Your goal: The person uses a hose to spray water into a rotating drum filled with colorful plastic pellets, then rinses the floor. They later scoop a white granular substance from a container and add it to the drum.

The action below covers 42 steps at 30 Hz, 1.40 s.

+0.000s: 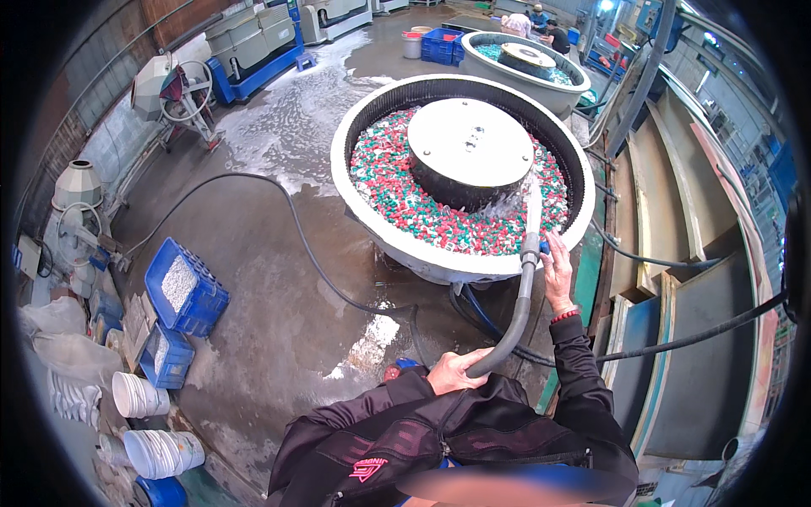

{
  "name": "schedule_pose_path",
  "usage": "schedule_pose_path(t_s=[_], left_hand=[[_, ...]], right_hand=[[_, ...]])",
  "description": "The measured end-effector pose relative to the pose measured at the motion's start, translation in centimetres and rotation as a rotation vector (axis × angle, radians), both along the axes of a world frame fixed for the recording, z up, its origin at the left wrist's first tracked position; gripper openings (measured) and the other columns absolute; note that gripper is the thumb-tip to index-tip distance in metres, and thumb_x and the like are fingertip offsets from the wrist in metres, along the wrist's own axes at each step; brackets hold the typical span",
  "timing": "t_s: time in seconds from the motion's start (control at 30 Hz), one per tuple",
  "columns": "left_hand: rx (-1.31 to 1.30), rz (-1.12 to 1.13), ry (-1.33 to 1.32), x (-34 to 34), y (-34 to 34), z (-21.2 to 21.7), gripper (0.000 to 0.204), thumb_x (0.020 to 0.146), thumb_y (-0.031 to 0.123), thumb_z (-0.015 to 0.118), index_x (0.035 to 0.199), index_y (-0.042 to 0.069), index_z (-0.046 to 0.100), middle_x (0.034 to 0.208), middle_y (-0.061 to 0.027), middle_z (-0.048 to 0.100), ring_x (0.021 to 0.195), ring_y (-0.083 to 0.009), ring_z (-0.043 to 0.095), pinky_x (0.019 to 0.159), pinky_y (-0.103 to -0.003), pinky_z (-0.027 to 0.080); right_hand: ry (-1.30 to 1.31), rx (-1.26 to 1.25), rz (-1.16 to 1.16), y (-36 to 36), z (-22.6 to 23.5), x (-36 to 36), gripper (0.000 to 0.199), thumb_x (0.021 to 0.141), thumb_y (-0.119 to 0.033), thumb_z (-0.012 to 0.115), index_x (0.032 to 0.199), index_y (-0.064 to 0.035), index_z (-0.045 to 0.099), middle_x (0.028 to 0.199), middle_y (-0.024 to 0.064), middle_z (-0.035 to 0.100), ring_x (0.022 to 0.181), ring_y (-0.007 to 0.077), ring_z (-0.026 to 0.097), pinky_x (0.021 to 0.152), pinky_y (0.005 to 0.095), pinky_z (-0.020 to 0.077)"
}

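A thick grey hose (514, 329) runs up from my waist to a round tub with a cream rim (372, 215). My left hand (459, 372) is closed round its lower part. At the hose's joint sits a small blue valve handle (544, 248), and the fingers of my right hand (557, 275) are closed on it. Beyond the joint, a pale pipe (534, 207) reaches over the rim, with water splashing from its end. Small red, green and white pieces (397, 190) fill the ring-shaped channel around the tub's white-topped centre (469, 139).
A second round tub (562, 97) stands behind, with people (536, 25) farther off. A thin black hose (291, 203) crosses the wet floor. Blue crates (207, 291) and white buckets (139, 395) line the left. Sloping panels (710, 338) stand on the right. Foam (287, 127) covers floor beyond.
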State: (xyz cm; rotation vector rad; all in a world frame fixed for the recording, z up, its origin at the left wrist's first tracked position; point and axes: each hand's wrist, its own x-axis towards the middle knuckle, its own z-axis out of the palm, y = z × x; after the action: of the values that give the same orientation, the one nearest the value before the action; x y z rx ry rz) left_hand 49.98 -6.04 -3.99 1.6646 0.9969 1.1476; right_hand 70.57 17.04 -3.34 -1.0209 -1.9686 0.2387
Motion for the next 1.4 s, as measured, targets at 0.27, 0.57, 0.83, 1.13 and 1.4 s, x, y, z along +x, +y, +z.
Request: schedule_pose_path(t_s=[0.27,0.57,0.83,1.13,1.4], left_hand=[[0.061,-0.019,0.108,-1.8,-0.8,0.8,0.055,0.071,0.012,0.067,0.123,0.007,0.049,0.095,-0.0094,0.065,0.072,-0.0195,0.066,0.067,-0.026,0.052],[0.12,0.056,0.041,-6.1,-2.7,0.0,0.052,0.07,0.008,0.066,0.12,0.003,0.052,0.089,-0.0093,0.066,0.068,-0.0157,0.066,0.063,-0.024,0.051],[0.101,-0.013,0.052,-10.1,-3.9,-0.4,0.048,0.068,0.006,0.068,0.114,0.001,0.055,0.092,-0.0108,0.065,0.068,-0.0167,0.066,0.063,-0.025,0.051],[0.135,-0.375,0.22,-13.3,-3.2,0.0,0.058,0.063,0.01,0.073,0.118,0.009,0.053,0.094,-0.0122,0.064,0.075,-0.029,0.064,0.067,-0.034,0.052],[0.066,-0.401,0.249,-13.4,-2.6,0.4,0.054,0.066,0.01,0.071,0.117,0.013,0.054,0.088,-0.0108,0.065,0.074,-0.0305,0.063,0.065,-0.036,0.051]], right_hand=[[-0.407,0.004,-0.131,-1.1,1.6,-1.2,0.023,0.086,-0.025,0.054,0.101,-0.0102,0.064,0.1,0.0061,0.06,0.096,0.0249,0.055,0.081,0.0393,0.0398],[-0.188,-0.313,-0.376,-3.1,3.5,-7.7,0.045,0.079,-0.05,0.057,0.087,-0.008,0.068,0.077,0.01,0.061,0.077,0.0288,0.06,0.067,0.038,0.0448],[0.664,-0.511,-0.265,-4.9,-2.1,-6.5,0.053,0.096,-0.044,0.027,0.109,-0.0077,0.063,0.07,0.0008,0.057,0.063,0.0077,0.048,0.063,0.0215,0.039],[1.136,-1.054,-0.914,-19.0,-26.9,2.3,0.066,0.089,-0.058,0.024,0.094,-0.0032,0.06,0.061,0.0062,0.054,0.051,0.0204,0.051,0.045,0.0332,0.0407],[0.77,-1.485,-1.125,-30.9,-35.4,8.5,0.066,0.088,-0.059,0.022,0.107,-0.0044,0.055,0.062,0.0097,0.054,0.045,0.0227,0.05,0.042,0.0377,0.0431]])
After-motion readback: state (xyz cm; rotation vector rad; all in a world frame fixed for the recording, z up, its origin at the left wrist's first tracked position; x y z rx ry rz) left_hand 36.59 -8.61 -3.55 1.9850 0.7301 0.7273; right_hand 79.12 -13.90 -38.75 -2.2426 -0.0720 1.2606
